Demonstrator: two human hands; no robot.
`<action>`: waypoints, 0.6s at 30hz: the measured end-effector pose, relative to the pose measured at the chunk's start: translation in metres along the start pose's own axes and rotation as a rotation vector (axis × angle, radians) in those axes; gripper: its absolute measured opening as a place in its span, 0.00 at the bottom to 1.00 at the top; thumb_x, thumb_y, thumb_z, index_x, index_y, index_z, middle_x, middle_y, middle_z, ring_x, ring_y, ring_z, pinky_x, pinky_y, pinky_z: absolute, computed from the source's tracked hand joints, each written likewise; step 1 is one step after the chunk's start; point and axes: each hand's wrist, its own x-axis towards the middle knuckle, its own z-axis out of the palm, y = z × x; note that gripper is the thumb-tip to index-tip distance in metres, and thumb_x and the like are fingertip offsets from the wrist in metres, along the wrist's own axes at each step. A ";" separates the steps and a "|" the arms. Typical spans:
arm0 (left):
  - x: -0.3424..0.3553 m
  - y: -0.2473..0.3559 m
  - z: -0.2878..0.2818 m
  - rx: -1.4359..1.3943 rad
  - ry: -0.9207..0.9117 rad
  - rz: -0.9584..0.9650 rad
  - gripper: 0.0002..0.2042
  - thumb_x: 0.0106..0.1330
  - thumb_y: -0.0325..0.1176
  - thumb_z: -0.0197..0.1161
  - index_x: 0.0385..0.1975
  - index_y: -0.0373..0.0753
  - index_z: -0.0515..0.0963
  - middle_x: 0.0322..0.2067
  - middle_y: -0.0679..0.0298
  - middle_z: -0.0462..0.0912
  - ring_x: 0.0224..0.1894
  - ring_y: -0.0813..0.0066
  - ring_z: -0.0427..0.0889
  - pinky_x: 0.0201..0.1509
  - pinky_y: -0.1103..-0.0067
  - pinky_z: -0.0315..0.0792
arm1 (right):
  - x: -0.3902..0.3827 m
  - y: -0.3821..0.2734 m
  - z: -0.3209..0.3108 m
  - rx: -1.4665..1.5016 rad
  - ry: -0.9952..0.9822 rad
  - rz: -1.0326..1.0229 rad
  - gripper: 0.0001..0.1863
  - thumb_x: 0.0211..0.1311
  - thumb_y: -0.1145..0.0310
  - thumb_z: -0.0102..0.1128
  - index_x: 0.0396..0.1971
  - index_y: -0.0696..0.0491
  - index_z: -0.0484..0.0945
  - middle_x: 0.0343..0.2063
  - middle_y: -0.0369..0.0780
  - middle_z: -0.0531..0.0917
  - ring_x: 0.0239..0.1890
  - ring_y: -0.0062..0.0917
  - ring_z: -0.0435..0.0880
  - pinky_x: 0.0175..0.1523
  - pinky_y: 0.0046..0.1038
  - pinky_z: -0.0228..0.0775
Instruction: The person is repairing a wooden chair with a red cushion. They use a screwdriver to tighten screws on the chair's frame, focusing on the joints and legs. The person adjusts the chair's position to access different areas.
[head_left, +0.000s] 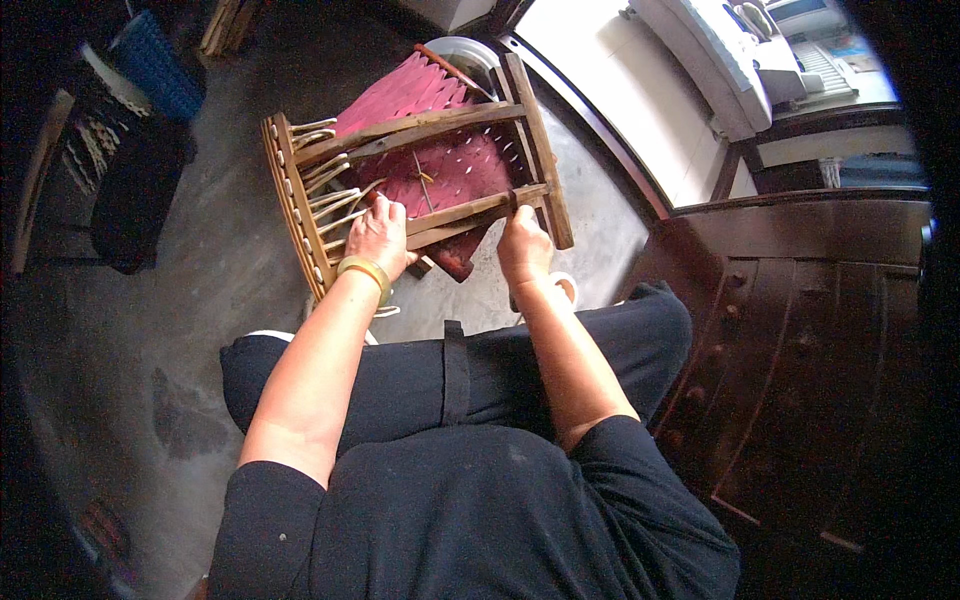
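Observation:
A wooden frame [455,117], perhaps a folding stool, lies tilted in front of my knees. Pale cords [322,180] loop round its left bar and run inward. My left hand [378,238], a yellowish bangle at its wrist, is closed over the near rail where cords end under its fingers. At the rail's right end, my right hand [525,245] makes a fist around something narrow and dark; its kind is mostly hidden. A pink-red slatted panel [400,95] shows behind and beneath the frame.
A pale round basin [465,52] stands beyond the frame. To the left are a blue basket [160,65] and a dark seat [140,195] with pale cords. Dark wooden panelling [790,360] rises at right, below a bright doorway [640,95]. The floor [215,270] is grey.

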 end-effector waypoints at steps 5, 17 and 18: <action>-0.001 -0.002 0.001 0.012 -0.010 0.000 0.30 0.39 0.38 0.73 0.41 0.37 0.65 0.40 0.54 0.65 0.43 0.56 0.73 0.48 0.68 0.69 | 0.018 0.010 -0.007 0.150 0.004 0.260 0.10 0.60 0.65 0.46 0.30 0.58 0.65 0.21 0.51 0.79 0.27 0.44 0.81 0.31 0.41 0.73; 0.002 -0.002 0.002 0.001 -0.041 -0.010 0.32 0.39 0.40 0.73 0.43 0.36 0.64 0.43 0.53 0.65 0.45 0.56 0.72 0.50 0.69 0.67 | 0.030 0.008 -0.018 0.213 -0.038 0.320 0.11 0.61 0.65 0.44 0.31 0.59 0.66 0.25 0.52 0.80 0.31 0.45 0.81 0.37 0.42 0.72; 0.002 -0.004 0.002 -0.010 -0.065 -0.026 0.32 0.39 0.40 0.73 0.43 0.36 0.63 0.42 0.53 0.65 0.45 0.56 0.71 0.49 0.68 0.68 | 0.026 0.004 -0.019 0.187 -0.030 0.299 0.11 0.61 0.65 0.44 0.31 0.59 0.66 0.25 0.52 0.80 0.31 0.45 0.81 0.37 0.42 0.72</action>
